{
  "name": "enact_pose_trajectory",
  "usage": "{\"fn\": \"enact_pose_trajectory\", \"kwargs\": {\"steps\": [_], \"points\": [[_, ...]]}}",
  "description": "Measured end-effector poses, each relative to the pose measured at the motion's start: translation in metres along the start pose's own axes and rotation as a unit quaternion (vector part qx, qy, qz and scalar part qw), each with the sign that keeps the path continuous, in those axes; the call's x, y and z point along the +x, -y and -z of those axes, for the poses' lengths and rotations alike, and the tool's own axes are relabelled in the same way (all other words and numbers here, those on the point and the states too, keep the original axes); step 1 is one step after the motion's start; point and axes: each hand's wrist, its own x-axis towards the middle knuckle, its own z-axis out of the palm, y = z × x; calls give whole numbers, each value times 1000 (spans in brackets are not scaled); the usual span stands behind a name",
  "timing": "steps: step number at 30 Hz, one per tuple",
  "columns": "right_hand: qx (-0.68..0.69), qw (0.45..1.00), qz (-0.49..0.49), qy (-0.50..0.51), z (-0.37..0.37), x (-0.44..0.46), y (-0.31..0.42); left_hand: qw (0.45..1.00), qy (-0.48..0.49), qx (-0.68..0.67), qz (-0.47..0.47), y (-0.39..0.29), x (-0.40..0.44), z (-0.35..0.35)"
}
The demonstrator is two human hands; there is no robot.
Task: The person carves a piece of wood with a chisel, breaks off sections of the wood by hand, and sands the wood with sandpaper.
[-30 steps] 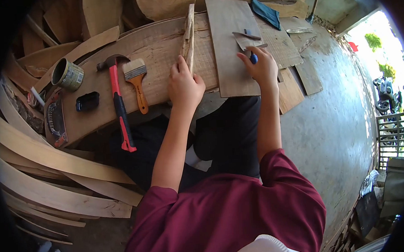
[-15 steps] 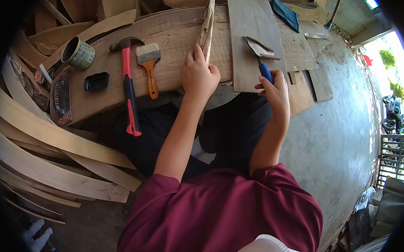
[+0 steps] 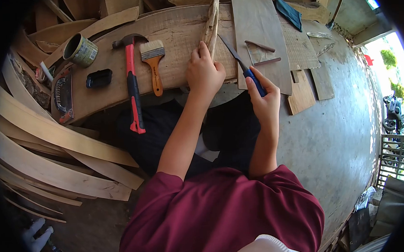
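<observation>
"What's closest to you on the feed?"

"A maroon shirt (image 3: 223,210), dark trousers (image 3: 233,124), then both hands around the near edge of the worktop (image 3: 180,30)."

"How are the hands?"

"I see my right hand (image 3: 267,100) wrapped round the handle of a blue-handled tool (image 3: 241,62), its thin blade slanting away to the left. My left hand (image 3: 205,76) grips the near end of a rough wood strip (image 3: 211,26), whose other end shows past the worktop's far edge."

"Is the blade on the wood?"

"The tip is just beside the strip's right side; I can't tell whether they touch."

"What lies around them?"

"To the left, a brush (image 3: 153,60) and a hammer (image 3: 132,77), its handle overhanging the near edge. Toward the left end I have a black tray (image 3: 99,78), with a tin (image 3: 80,50) behind it. Rightward, a grey board (image 3: 260,24) crosses from near edge to far, carrying two dark strips (image 3: 267,61); a blue-green cloth (image 3: 288,14) lies by its far right corner."

"Farthest off?"

"A motorbike (image 3: 392,113), outside, past the floor (image 3: 328,134)."
</observation>
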Motion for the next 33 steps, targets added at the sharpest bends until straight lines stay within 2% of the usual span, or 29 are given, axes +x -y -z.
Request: {"fn": "enact_pose_trajectory", "kwargs": {"steps": [7, 9, 16, 18, 20, 26, 27, 29, 33], "points": [[-10, 999, -34, 13, -4, 2, 0, 1000, 11, -11, 0, 0, 2, 1], [4, 1000, -1, -12, -14, 8, -8, 1000, 10, -22, 1, 0, 2, 2], [18, 1000, 8, 2, -9, 6, -9, 1000, -4, -9, 4, -1, 0, 0], [101, 992, -68, 37, 0, 1, -7, 1000, -9, -4, 0, 1, -1, -2], [133, 986, -79, 67, 9, 1, -7, 1000, -13, -9, -2, 0, -1, -1], [172, 981, -73, 58, 13, -3, -2, 1000, -11, -24, -5, 4, -1, 0], [210, 969, -108, 73, 14, -3, 0, 999, -2, -34, -1, 5, -1, -1], [278, 944, -149, 93, 12, -4, 0, 998, -30, -45, -19, 8, -2, -4], [254, 951, -131, 117, 2, -1, 0, 989, -82, -83, -91, 16, 0, -9]]}}
